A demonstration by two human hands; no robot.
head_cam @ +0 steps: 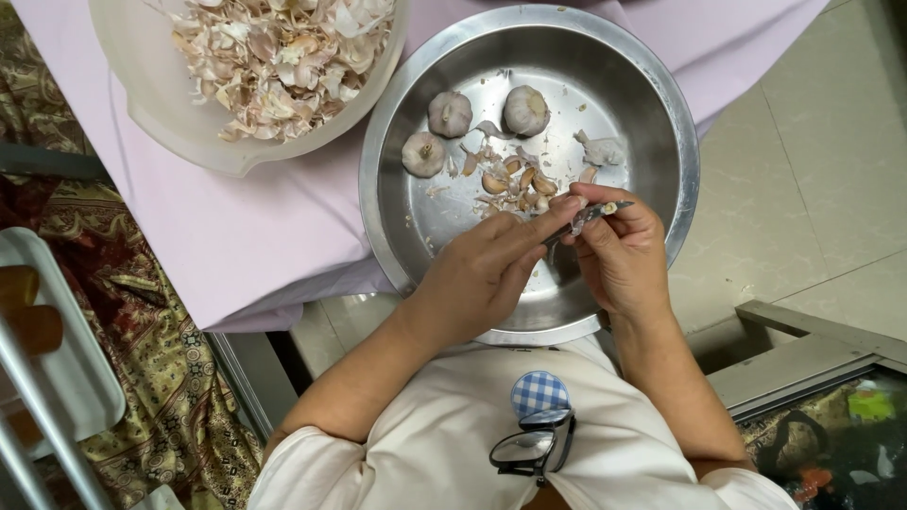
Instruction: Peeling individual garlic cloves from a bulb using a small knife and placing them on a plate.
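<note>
i see both hands meeting over the near side of the steel bowl [661,113], which sits on the bench [246,236] under a pale pink cloth. my left hand [477,274] is closed in a grip around a small knife [588,216], fingers wrapped on the handle and the thumb stretched along it; the blade's long axis runs from that hand up and toward the right hand, its tip ending at the right fingertips. my right hand [619,250] is pinched shut on a garlic clove [609,207], held between thumb and forefinger right at the knife's tip, so clove and blade touch or nearly so; i cannot tell which. the clove is therefore in the right hand, just beyond the left hand's knuckles. farther from both hands, across the bowl floor, lie loose cloves [520,181] with scraps of skin, and past them three whole garlic bulbs [450,114]. well beyond the left hand, a plastic bowl [142,113] is heaped with papery peels [279,57].
</note>
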